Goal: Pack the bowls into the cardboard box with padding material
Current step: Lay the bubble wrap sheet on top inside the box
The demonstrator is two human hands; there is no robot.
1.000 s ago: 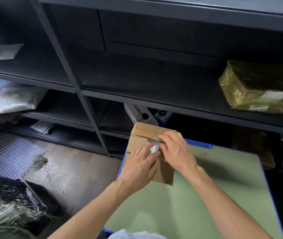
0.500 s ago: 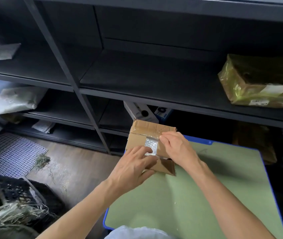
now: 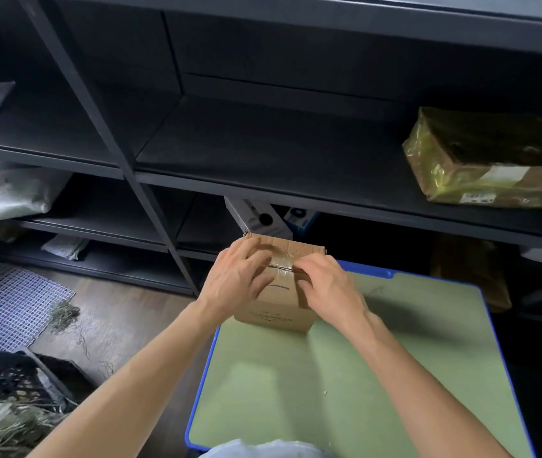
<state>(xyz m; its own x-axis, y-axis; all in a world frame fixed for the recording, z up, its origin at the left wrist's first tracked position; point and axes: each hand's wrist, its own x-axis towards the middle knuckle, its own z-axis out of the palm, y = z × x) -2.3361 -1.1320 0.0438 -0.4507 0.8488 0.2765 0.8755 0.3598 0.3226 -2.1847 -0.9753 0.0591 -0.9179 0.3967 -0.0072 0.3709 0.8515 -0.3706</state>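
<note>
A small brown cardboard box stands at the far left corner of the green table. Its top flaps are folded down, with old clear tape across the seam. My left hand lies flat on the left flap, fingers spread. My right hand presses the right flap and the near top edge, fingertips at the seam. No bowls and no padding are visible; the box's inside is hidden.
Dark metal shelving rises right behind the table. A parcel wrapped in yellowish film sits on the shelf at right. Small white boxes stand just behind the cardboard box. Left, on the floor, lie a white grid mat and black crates with hay.
The flaps were partly open, showing bubble wrap inside. Both hands have pushed them down; the bubble wrap is now covered and the box stands upright with its top shut.
</note>
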